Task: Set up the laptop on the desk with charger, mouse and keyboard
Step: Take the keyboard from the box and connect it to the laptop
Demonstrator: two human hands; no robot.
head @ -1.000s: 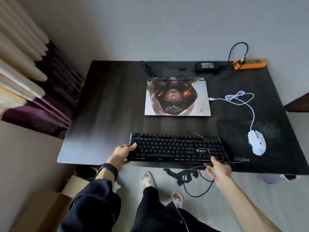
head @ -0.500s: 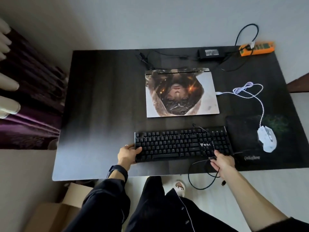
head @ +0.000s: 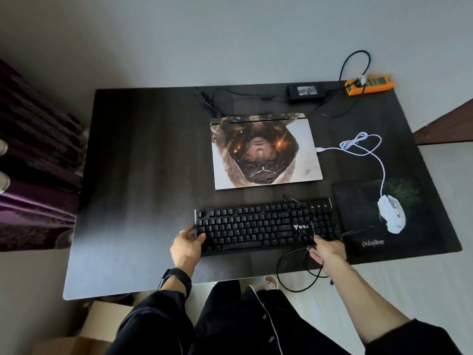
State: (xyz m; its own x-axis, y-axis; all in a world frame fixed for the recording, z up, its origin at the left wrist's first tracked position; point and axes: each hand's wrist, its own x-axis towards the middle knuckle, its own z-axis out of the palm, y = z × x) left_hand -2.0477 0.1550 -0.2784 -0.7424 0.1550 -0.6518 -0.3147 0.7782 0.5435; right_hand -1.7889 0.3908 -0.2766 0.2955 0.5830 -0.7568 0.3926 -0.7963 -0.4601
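Black keyboard (head: 266, 226) — left hand (head: 185, 248), right hand (head: 329, 249) holding its ends — on desk (head: 133, 201).

The closed laptop (head: 266, 152), its lid printed with artwork, is laid flat at the centre of the dark desk (head: 140, 175). The black charger (head: 305, 91) is placed behind it at the far edge. The black keyboard (head: 256, 226) is set just in front of the laptop. The white mouse (head: 391, 213) is positioned right of the keyboard, with its cable run to the laptop's right side.
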